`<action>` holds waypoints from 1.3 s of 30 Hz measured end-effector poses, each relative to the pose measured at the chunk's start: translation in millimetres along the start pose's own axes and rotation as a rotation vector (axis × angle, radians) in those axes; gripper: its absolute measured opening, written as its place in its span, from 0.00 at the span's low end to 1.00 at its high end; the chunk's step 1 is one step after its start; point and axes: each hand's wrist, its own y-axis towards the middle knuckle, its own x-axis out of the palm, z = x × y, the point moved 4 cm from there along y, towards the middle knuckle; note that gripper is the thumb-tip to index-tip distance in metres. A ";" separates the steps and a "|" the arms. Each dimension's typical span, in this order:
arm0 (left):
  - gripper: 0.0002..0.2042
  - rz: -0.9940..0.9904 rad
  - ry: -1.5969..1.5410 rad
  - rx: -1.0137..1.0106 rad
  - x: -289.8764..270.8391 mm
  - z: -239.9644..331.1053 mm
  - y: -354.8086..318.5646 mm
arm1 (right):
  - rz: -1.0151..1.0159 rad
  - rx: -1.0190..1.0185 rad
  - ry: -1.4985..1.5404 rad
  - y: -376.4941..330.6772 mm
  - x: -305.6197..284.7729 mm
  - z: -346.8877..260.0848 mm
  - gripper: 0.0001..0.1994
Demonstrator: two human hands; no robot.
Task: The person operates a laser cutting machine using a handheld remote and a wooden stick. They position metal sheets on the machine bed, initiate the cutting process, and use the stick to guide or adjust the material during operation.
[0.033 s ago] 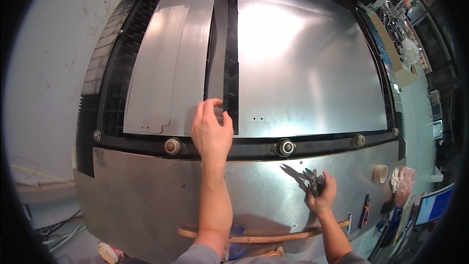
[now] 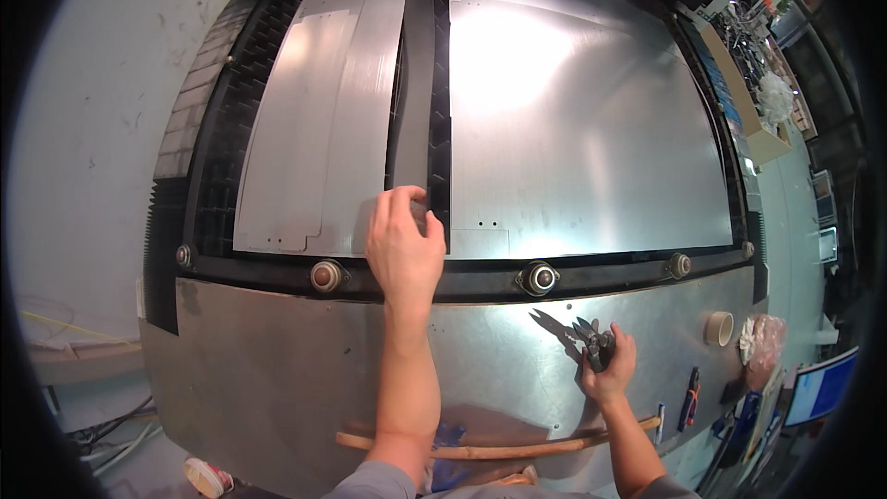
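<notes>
A narrow grey metal strip point(image 2: 414, 102) runs lengthwise in the gap between two flat sheets. My left hand point(image 2: 404, 245) is closed around its near end, fingers curled over the left and thumb at the right; the fingertips are partly hidden. On the left lies a narrower metal sheet point(image 2: 296, 120), and on the right a wide shiny sheet point(image 2: 591, 157). Over the steel front panel, my right hand point(image 2: 613, 373) is wrapped around dark tin snips point(image 2: 596, 344), whose jaws point away to the upper left. Their shadow falls on the panel.
Ball rollers point(image 2: 539, 278) line the bed's front edge. On the steel panel point(image 2: 277, 360) lie a wooden stick point(image 2: 517, 452), pliers with red on the handles point(image 2: 690, 399) and a tape roll point(image 2: 719, 328). A box of scrap point(image 2: 758, 129) stands at right, a screen point(image 2: 822, 388) lower right.
My left hand has shifted slightly to the right, and the near part of the metal strip has moved with it. My right hand and the tin snips stay where they were.
</notes>
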 end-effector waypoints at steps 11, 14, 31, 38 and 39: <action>0.18 -0.038 0.217 0.152 42.9 0.1 -5.8 | 0.017 -0.010 0.022 12.4 1.2 -5.3 0.32; 0.18 -0.034 0.229 0.157 48.2 -3.6 -7.0 | 0.026 -0.013 0.026 14.9 0.3 -7.8 0.32; 0.27 -0.012 0.313 0.070 39.4 -21.1 5.1 | 0.029 0.014 0.014 13.3 4.2 -1.0 0.36; 0.22 -0.021 0.129 0.148 21.4 0.8 9.9 | 0.043 -0.025 0.024 18.5 3.3 -4.7 0.33; 0.21 -0.041 0.096 0.193 25.7 9.1 6.6 | 0.048 -0.031 0.031 19.3 2.9 -4.9 0.33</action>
